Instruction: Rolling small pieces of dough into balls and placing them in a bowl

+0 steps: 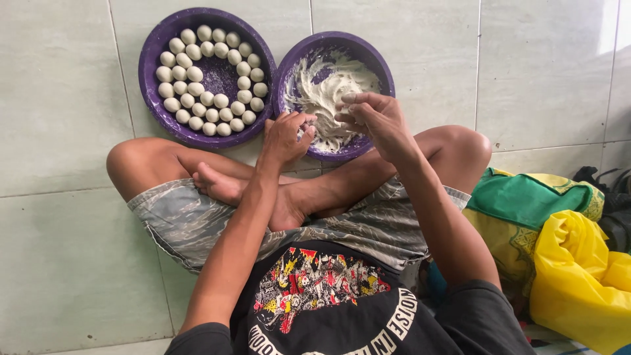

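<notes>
Pale sticky dough [325,89] in the right purple bowl [381,66] on the tiled floor — smeared, swirled.

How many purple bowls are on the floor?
2. The left bowl holds rows of small white balls; the right bowl, touching it, holds pale dough, with both hands over its near edge. None seems hidden.

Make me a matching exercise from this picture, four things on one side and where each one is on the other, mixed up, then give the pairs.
Things:
1. dough balls
2. loose dough
3. yellow bag
4. left hand

Places:
A. in the right purple bowl
B. on the floor at the person's right side
C. in the left purple bowl
D. at the near rim of the right bowl, facing the right hand

Pairs: 1-C, 2-A, 3-B, 4-D
</notes>
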